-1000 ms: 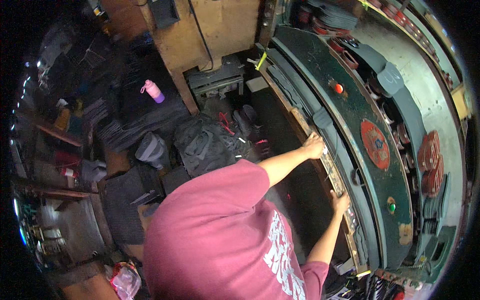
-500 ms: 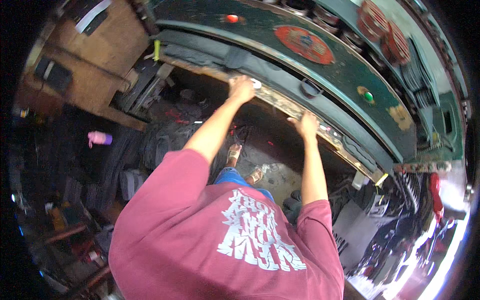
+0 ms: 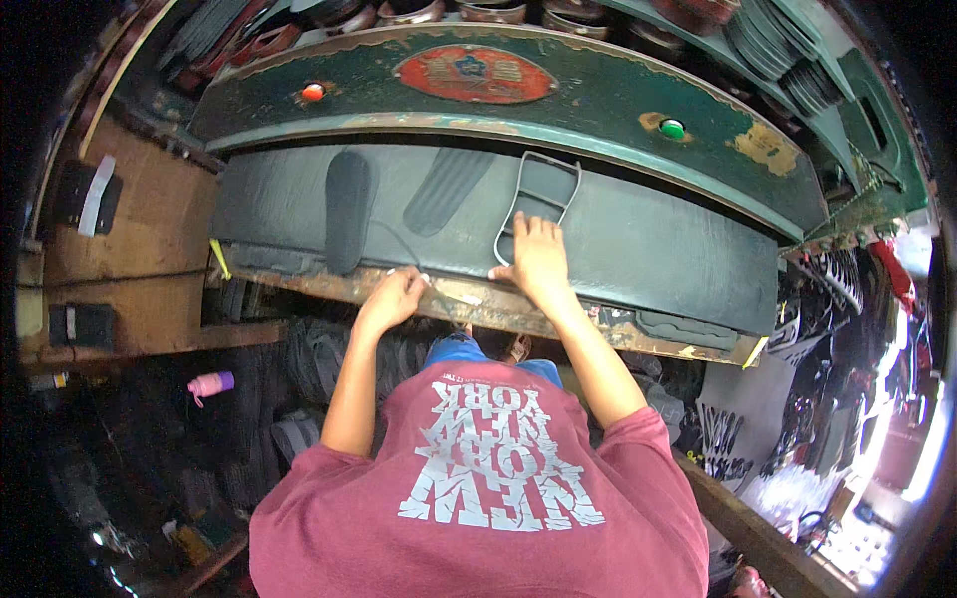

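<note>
A grey-black sheet [image 3: 638, 229] lies on the wooden board [image 3: 319, 289] under the green press beam [image 3: 598, 90]. My right hand [image 3: 543, 259] grips the near end of a sole-shaped metal cutting die [image 3: 521, 179], fingers over it and thumb at its near rim. The die rests on the sheet. Further left lie two dark shoe-sole pieces, one upright [image 3: 349, 209] and one slanted [image 3: 447, 189]. My left hand [image 3: 391, 299] is closed at the board's front edge, with a small white bit at its fingertips that I cannot make out. A thin dark strip [image 3: 399, 242] runs close by.
The beam carries a red button [image 3: 314, 92] and a green button [image 3: 672, 129]. Several dies [image 3: 768, 60] stand on the shelf above. A wooden panel [image 3: 150, 249] is at left, a pink bottle [image 3: 210, 385] below it. Dark pieces [image 3: 688, 329] lie along the board's front edge.
My right hand has gone from the board's front edge onto the cutting die. My left hand stays by the edge. The view has turned, and the sheet with the sole pieces now shows fully.
</note>
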Demonstrator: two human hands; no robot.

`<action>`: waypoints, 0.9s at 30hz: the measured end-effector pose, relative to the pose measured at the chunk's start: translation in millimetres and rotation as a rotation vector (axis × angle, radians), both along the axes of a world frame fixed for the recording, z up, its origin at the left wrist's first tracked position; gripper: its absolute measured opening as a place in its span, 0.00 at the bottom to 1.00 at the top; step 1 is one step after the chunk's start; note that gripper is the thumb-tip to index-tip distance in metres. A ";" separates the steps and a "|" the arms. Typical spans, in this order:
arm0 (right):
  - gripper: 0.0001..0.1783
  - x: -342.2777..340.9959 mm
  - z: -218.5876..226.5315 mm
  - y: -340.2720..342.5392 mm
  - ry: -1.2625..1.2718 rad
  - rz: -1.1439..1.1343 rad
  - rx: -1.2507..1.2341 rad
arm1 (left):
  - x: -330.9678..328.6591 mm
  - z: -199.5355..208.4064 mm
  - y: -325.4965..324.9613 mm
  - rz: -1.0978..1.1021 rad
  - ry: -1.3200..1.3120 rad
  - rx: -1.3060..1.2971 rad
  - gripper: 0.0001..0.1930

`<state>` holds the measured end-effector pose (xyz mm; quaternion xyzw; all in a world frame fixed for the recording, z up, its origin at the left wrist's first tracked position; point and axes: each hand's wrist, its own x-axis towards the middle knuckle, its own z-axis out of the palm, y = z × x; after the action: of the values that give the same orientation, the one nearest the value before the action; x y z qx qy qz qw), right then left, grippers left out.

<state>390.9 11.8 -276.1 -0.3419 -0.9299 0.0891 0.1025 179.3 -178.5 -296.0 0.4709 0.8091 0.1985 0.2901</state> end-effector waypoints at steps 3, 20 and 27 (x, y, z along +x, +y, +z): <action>0.40 0.4 -5.7 0.0 -0.130 0.079 -0.144 | 31.6 3.2 28.2 -0.038 -0.125 0.100 0.19; 0.47 158.0 -7.3 -15.5 1.531 -0.175 -1.809 | 174.1 77.7 87.4 -0.189 -0.544 0.413 0.11; 0.32 167.2 -38.6 -17.5 1.487 -0.425 -1.543 | 170.4 89.4 85.8 -0.312 -0.477 0.436 0.17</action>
<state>558.1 -5.7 -314.6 -0.3284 -0.2509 0.8130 0.4101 349.7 -92.7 -206.6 0.5800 0.5755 0.4243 0.3904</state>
